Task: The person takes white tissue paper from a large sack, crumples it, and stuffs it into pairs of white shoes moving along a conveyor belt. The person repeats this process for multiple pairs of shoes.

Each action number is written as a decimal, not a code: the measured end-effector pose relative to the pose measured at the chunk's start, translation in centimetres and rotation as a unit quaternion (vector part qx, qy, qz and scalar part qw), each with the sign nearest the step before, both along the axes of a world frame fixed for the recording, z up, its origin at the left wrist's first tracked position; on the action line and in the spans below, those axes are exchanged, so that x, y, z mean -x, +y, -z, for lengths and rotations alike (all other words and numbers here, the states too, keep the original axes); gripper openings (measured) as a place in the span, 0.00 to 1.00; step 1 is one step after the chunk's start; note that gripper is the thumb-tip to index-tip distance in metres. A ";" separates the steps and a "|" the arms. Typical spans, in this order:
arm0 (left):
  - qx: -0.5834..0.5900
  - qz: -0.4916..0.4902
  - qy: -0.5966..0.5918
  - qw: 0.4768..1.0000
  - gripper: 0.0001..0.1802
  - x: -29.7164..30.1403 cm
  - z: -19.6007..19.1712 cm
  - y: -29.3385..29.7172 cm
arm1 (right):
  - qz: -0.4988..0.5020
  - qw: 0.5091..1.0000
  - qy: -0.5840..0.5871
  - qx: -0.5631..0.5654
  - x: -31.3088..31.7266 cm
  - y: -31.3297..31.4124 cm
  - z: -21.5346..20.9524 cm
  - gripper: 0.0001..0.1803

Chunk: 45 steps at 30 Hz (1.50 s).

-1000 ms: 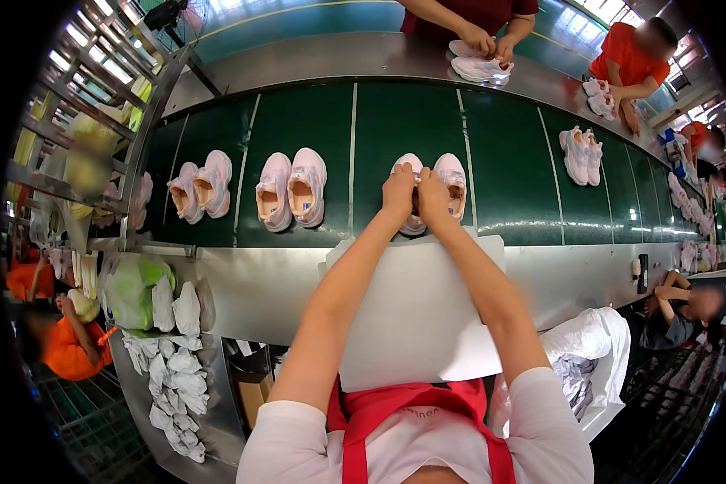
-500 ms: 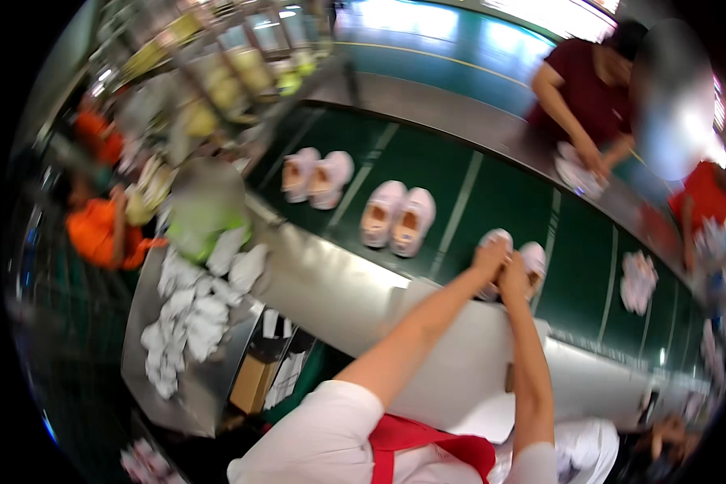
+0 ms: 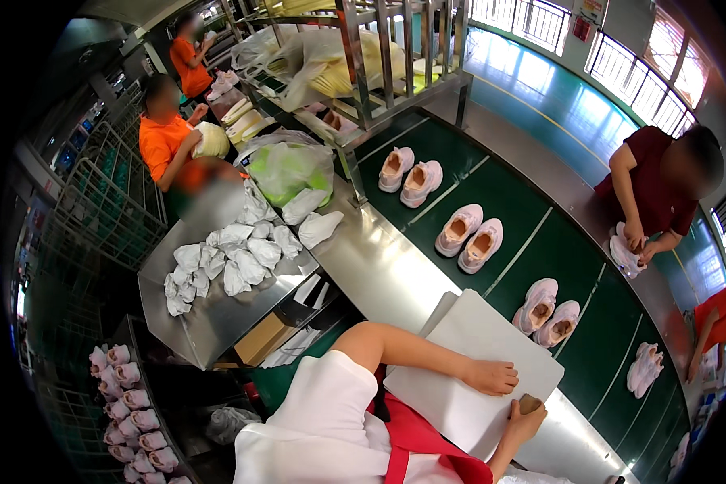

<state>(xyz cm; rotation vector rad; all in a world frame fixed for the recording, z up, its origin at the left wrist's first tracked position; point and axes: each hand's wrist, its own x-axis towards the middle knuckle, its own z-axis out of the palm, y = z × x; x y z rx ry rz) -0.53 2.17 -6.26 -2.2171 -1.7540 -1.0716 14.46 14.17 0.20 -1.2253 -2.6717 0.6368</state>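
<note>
So, quick change here: both hands have come off the pink-and-white sneakers (image 3: pixel 543 292) they were on a second ago, and now they're back over the white pad (image 3: pixel 460 339). The pair sits on the green belt (image 3: pixel 561 262), near the pad's far edge, untouched by anybody, so as I read it, the handling of that pair is at least on pause.

The right hand (image 3: pixel 526 421) has its fingers wrapped round a small brown block (image 3: pixel 530 403) (no clue what it's made of, too small to tell) at the pad's right side. Looks like the brown thing that was lying by the right forearm half a second back. The left hand (image 3: pixel 492 377) is just beside it, fingers loosely curled, back of the hand up; I can't tell if anything's pinched underneath.
</note>
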 end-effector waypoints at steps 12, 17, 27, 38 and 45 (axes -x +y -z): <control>0.009 -0.021 -0.025 0.999 0.11 -0.4 1.0 0.4 | -0.212 0.967 0.086 0.112 -1.0 0.1 0.3 0.14; -0.061 -0.001 0.068 0.996 0.06 -0.2 -0.8 -0.7 | -0.135 0.968 0.143 0.154 -2.6 -0.1 1.6 0.19; 0.183 0.082 -0.035 0.979 0.15 -2.9 -7.6 1.3 | -0.069 0.974 0.197 -0.087 -4.0 3.5 2.0 0.27; 0.233 0.093 -0.024 0.968 0.10 -6.8 -13.8 3.2 | 0.476 0.852 0.144 -0.164 -32.8 4.9 8.7 0.23; 0.243 0.152 0.006 0.958 0.11 -10.2 -14.9 5.9 | 0.714 0.688 -0.029 0.126 -40.1 2.7 15.3 0.43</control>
